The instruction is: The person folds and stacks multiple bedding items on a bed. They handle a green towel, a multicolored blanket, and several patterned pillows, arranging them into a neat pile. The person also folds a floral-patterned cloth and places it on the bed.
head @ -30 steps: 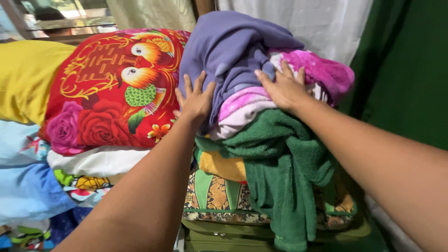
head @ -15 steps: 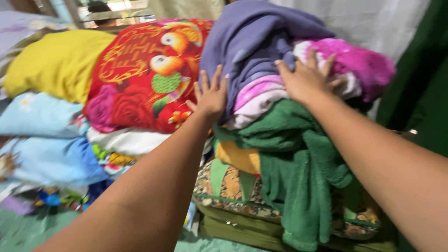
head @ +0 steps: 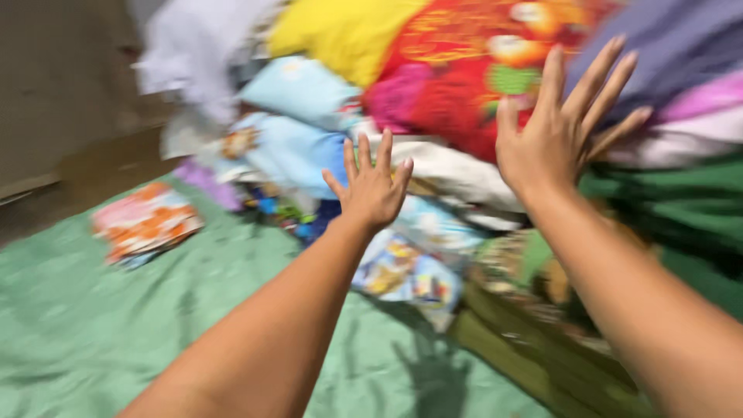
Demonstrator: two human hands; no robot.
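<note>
Both hands are off the pile right now. The left hand (head: 371,186) is open with fingers spread, hanging in front of the white and light blue pillows (head: 298,151), touching nothing. The right hand (head: 553,131) is open too, fingers fanned, in front of the red flowered pillow (head: 457,77) and the purple blanket (head: 665,46) at the top right, with the green towel (head: 681,209) below it. The picture's pretty blurry.

If it were me, I'd go back in with flat palms and steady that top heap from both sides so nothing slides onto the green sheet (head: 116,325).

Compared with a second ago, both palms were pressed onto the purple blanket and the pink one; now they've come away and the view has swung left, showing an orange folded cloth (head: 147,224) on the sheet.
</note>
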